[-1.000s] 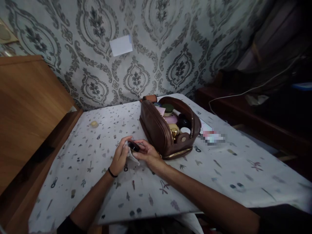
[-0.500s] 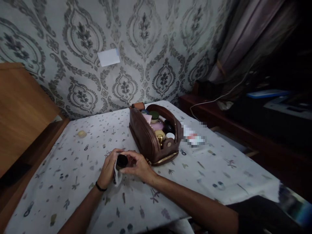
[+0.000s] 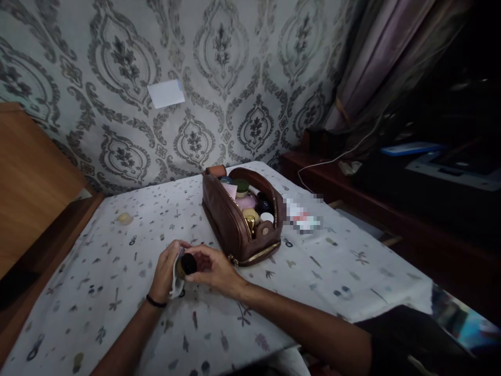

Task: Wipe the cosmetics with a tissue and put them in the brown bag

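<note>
My left hand is closed around a white cloth, which wraps the near side of a small dark-capped jar. The jar is tipped, its black cap facing right and part of its brownish body showing. From the right, my right hand grips the jar with thumb and fingers curled round it. Just beyond both hands stands a brown zippered toiletry bag, unzipped and full of jars and bottles. Inside it I see a green-lidded jar and a white cap.
A patterned white cloth covers the table. A small yellowish round item lies at the left, near a wooden panel. Right of the bag is a blurred-out packet. A white cable runs over the dark red furniture behind.
The jar has turned in my hands: its cap now leans to the right and more of its body shows. The whole view has shifted slightly; the bag stays in place.
</note>
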The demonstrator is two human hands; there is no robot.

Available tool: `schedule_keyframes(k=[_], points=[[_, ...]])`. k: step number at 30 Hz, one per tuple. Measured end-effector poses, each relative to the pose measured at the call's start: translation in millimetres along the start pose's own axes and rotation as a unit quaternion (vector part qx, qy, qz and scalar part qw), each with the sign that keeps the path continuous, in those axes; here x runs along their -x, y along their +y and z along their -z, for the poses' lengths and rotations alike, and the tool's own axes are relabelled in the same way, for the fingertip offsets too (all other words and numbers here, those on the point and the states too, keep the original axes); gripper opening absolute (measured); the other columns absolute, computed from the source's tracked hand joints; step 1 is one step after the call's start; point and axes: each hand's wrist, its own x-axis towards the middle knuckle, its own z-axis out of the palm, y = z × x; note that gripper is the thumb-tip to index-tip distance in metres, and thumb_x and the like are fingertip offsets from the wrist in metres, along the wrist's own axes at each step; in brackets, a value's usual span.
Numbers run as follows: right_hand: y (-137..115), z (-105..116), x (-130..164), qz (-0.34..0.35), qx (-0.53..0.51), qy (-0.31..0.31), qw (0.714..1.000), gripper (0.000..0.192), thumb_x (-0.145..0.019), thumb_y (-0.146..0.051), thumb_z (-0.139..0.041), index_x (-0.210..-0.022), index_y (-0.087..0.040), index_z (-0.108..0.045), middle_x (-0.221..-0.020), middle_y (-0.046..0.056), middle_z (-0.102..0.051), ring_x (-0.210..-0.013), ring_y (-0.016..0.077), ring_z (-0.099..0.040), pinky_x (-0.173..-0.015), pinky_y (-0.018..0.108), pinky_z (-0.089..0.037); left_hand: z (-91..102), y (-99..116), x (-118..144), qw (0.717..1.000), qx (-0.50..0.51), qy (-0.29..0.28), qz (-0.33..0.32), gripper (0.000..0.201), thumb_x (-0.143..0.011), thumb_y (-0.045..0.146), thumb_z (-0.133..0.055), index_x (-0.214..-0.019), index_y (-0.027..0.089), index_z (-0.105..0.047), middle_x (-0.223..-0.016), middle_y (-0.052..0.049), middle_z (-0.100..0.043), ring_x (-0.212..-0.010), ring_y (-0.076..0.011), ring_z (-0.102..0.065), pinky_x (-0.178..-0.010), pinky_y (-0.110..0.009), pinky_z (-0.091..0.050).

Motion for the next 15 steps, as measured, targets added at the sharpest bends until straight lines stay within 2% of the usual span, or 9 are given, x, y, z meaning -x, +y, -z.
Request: schedule_keyframes(k=[2,5,7,10,15], points=[[0,-1,0,-0.013,-0.030,-0.018,0.999,0.052,-0.063,-0.036,-0.090,-0.106,-0.022,-0.065,-0.088,-0.003,-0.062,-0.079,0.0120,-0.057,-0.078,0.027,-0.045,0.7,-1,-1,1.000,0.017,0.004,0.013,0.058,-0.076,0.075,-0.061,-0.081,0.017,-0.065,-0.071,-0.001,-0.062,-0.068,-0.0178,-0.057,-0.066,-0.028,-0.047],[2,-2,-1,-0.021,-0.054,-0.002,0.998,0.055,-0.059,-0.036,-0.092,-0.103,-0.022,-0.062,-0.088,-0.003,-0.062,-0.079,0.0113,-0.059,-0.078,0.027,-0.047,0.7,-3,-1,1.000,-0.003,0.010,-0.005,0.056,-0.080,0.073,-0.058,-0.084,0.017,-0.065,-0.073,-0.001,-0.061,-0.070,-0.0175,-0.057,-0.067,-0.028,-0.047],[5,-2,-3,-0.033,-0.074,0.031,0.996,0.057,-0.055,-0.037,-0.094,-0.098,-0.022,-0.060,-0.089,-0.004,-0.062,-0.077,0.0104,-0.060,-0.077,0.026,-0.049,0.3,-4,1,0.998,-0.049,0.005,-0.043,0.055,-0.088,0.069,-0.049,-0.090,0.018,-0.066,-0.082,-0.004,-0.065,-0.079,-0.0201,-0.061,-0.074,-0.030,-0.049],[6,-2,-6,-0.063,-0.121,0.078,0.988,0.058,-0.051,-0.042,-0.095,-0.091,-0.021,-0.058,-0.089,-0.004,-0.060,-0.071,0.0091,-0.059,-0.067,0.024,-0.052,0.1,-7,5,0.988,-0.114,-0.014,-0.106,0.051,-0.097,0.061,-0.037,-0.106,0.018,-0.064,-0.098,-0.007,-0.068,-0.093,-0.0230,-0.063,-0.085,-0.034,-0.049],[1,-1,-6,-0.111,-0.208,0.081,0.968,0.055,-0.057,-0.053,-0.091,-0.083,-0.019,-0.056,-0.072,-0.006,-0.059,-0.060,0.0087,-0.060,-0.055,0.021,-0.052,1.1,-10,11,0.956,-0.220,-0.060,-0.186,0.047,-0.093,0.050,-0.049,-0.128,0.018,-0.052,-0.111,-0.008,-0.066,-0.097,-0.0233,-0.064,-0.087,-0.033,-0.048]])
